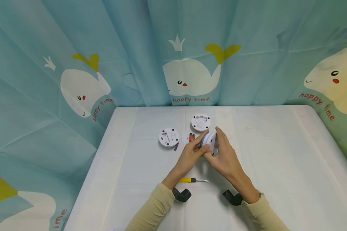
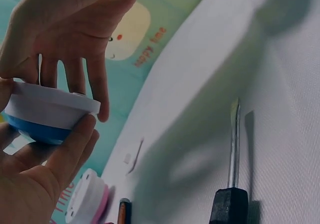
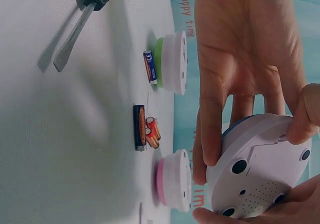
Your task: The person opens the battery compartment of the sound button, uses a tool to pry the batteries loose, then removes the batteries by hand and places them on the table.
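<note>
Both hands hold a round white device (image 1: 211, 140) with a blue band, tilted on its edge above the table. My left hand (image 1: 191, 153) grips its left side, the thumb pressing near the latch of a cover outline on the underside (image 3: 265, 169). Black round feet and a patch of small holes show there. My right hand (image 1: 227, 158) grips the device from the other side, fingers stretched along it and thumb at its lower edge. Beyond lie a green-banded device (image 3: 172, 64) and a pink-banded device (image 3: 175, 179), both underside up with uncovered battery compartments in the head view.
Several batteries (image 3: 139, 129) lie between the two devices, beside small white pieces (image 1: 184, 138). A blue battery (image 3: 150, 67) lies against the green-banded device. A yellow-handled flat screwdriver (image 1: 192, 180) rests near my left wrist. A whale-print curtain (image 1: 138, 64) hangs behind the white table (image 1: 277, 160).
</note>
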Action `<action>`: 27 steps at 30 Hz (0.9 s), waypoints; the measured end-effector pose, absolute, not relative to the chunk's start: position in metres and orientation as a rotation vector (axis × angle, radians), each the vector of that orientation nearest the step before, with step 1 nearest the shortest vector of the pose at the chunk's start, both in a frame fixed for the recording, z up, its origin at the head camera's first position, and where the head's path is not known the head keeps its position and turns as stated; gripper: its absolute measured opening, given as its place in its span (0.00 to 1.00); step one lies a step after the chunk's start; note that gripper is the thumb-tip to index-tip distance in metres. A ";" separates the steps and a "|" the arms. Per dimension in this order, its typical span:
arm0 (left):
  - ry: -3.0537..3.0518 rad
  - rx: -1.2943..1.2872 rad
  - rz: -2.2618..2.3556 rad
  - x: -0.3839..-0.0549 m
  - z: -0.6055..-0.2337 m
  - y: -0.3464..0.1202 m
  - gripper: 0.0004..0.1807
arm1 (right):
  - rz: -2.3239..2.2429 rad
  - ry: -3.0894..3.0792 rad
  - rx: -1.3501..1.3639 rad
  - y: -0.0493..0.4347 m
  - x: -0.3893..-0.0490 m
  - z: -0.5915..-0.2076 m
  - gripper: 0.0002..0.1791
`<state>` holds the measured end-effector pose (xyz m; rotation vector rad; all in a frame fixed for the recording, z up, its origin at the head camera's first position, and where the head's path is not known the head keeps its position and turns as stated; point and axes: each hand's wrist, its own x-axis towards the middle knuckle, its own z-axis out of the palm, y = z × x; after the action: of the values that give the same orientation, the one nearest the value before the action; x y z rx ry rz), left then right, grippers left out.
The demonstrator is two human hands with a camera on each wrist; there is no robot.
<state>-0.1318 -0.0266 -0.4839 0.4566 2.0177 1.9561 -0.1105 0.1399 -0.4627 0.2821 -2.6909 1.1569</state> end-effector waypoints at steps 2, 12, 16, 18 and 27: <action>2.015 0.458 1.954 -0.132 -0.484 -0.027 0.33 | 1.160 -2.700 0.298 0.140 -0.110 -0.463 0.50; 1.976 0.419 2.003 -0.132 -0.484 -0.028 0.34 | 1.193 -2.682 0.375 0.144 -0.110 -0.465 0.51; 1.948 0.417 2.035 -0.132 -0.484 -0.027 0.35 | 1.246 -2.617 0.386 0.145 -0.109 -0.467 0.48; 1.932 0.408 2.055 -0.132 -0.484 -0.027 0.35 | 1.254 -2.568 0.373 0.144 -0.108 -0.469 0.47; 1.871 0.352 2.137 -0.131 -0.484 -0.024 0.34 | 1.181 -2.340 0.263 0.135 -0.100 -0.479 0.35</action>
<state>-0.1311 -0.0236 -0.4840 0.3525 1.8706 2.1368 -0.1003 0.1353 -0.4785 0.2634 -2.3399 1.1809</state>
